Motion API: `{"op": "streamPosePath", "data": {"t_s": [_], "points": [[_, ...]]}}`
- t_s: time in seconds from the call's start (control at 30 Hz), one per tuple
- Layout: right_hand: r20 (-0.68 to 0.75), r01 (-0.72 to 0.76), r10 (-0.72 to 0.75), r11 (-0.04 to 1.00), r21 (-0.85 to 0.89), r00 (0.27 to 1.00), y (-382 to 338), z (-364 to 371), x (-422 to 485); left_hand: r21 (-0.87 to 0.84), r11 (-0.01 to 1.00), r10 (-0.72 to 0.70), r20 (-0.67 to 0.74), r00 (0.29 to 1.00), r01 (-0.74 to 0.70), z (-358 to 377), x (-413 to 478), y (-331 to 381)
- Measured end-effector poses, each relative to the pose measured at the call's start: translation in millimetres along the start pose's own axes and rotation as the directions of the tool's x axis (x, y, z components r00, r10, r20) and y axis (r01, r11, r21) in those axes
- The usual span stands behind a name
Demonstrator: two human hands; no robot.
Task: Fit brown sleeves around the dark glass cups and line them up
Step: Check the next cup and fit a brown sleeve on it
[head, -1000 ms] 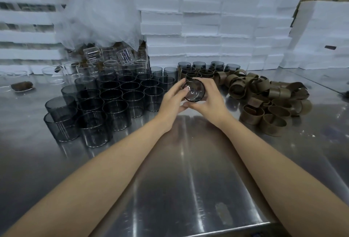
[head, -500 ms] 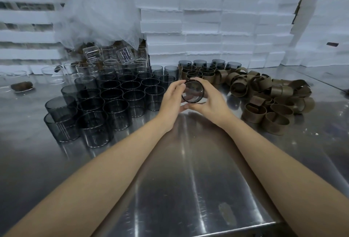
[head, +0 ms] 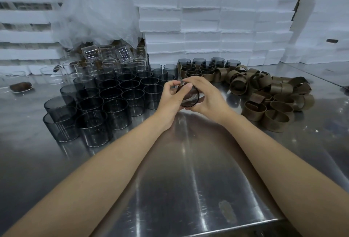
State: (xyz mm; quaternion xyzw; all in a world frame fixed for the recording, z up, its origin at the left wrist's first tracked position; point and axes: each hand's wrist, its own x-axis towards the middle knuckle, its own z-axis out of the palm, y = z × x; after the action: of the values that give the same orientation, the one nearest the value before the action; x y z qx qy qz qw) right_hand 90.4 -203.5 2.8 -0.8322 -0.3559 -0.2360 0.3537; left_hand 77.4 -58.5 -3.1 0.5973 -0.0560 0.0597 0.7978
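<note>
Both hands hold one dark glass cup (head: pixel 189 98) tipped on its side above the steel table, its round end facing me. My left hand (head: pixel 170 98) grips its left rim, thumb and forefinger curled on top. My right hand (head: pixel 205 97) wraps over its far side and top. Whether a sleeve is on this cup is hidden by the fingers. A block of bare dark cups (head: pixel 111 101) stands to the left. Several sleeved cups (head: pixel 200 68) stand in rows behind the hands. A heap of loose brown sleeves (head: pixel 268 97) lies to the right.
The steel table (head: pixel 188 180) stretches toward me to its front edge. Clear glass beakers (head: pixel 105 57) and a crumpled plastic bag (head: pixel 98 10) sit at the back left. Stacked white foam boxes (head: pixel 217 19) wall off the back. A small brown-filled dish (head: pixel 20 86) lies far left.
The hands have turned the cup between them and drifted slightly left; my right fingers now reach further over its top. The piles on the table have not moved.
</note>
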Motion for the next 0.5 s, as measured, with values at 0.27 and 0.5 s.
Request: {"op": "streamPosePath", "data": {"t_s": [0.27,0.5], "points": [[0.019,-0.030,0.031,0.998,-0.063,0.999,-3.4,-2.2,1.2,0.019,0.999,0.029,-0.002,1.000,-0.029,-0.8,1.1,-3.4],[0.001,-0.091,0.091,0.992,-0.092,0.996,-6.8,-2.3,2.1,0.168,0.984,0.062,0.002,0.998,-0.062,1.2,-0.6,-4.8]]}}
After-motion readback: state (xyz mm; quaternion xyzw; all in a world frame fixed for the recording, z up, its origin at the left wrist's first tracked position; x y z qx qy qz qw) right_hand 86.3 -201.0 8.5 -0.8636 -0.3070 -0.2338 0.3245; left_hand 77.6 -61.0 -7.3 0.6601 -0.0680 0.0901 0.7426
